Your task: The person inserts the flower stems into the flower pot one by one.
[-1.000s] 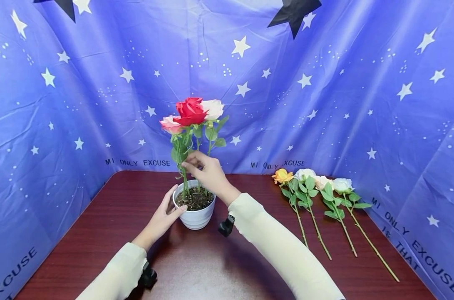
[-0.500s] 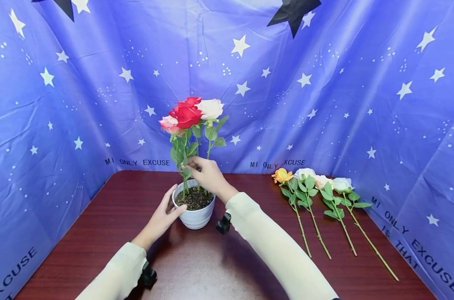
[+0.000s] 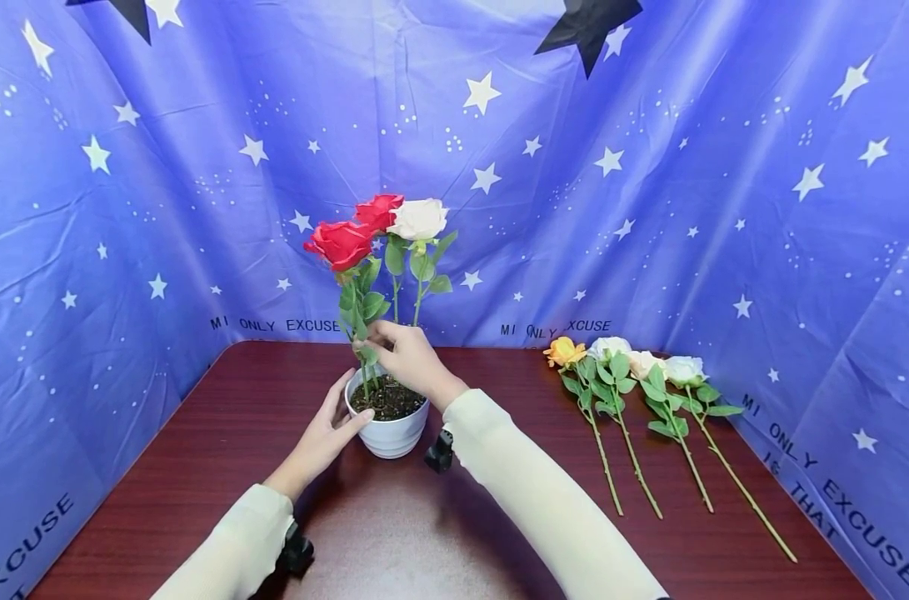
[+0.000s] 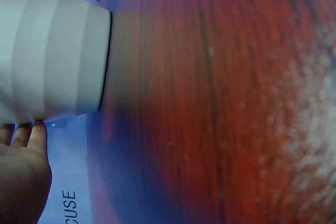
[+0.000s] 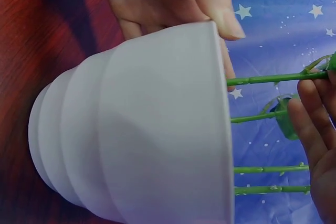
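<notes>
A white ribbed flowerpot [image 3: 387,435] filled with dark soil [image 3: 391,402] stands upright on the table. My left hand [image 3: 327,435] grips its left side, thumb over the rim and fingers round the wall. My right hand [image 3: 407,354] pinches the green stem [image 5: 268,78] of a red rose [image 3: 340,245] above the soil. That rose leans left over the pot. Behind it rise another red rose [image 3: 379,212] and a white rose [image 3: 418,219] on stems coming from the pot. The pink rose is hidden behind the front red bloom.
On the table's right lie an orange rose [image 3: 566,352], a white rose [image 3: 610,348], a cream rose [image 3: 646,364] and a pale bluish-white rose [image 3: 685,368], stems toward the front. A blue star-printed cloth [image 3: 574,192] surrounds the dark red wooden table [image 3: 222,433].
My right hand has shifted slightly left and down, and the red rose it holds has tilted left, now covering the pink rose. My left hand has stayed on the flowerpot.
</notes>
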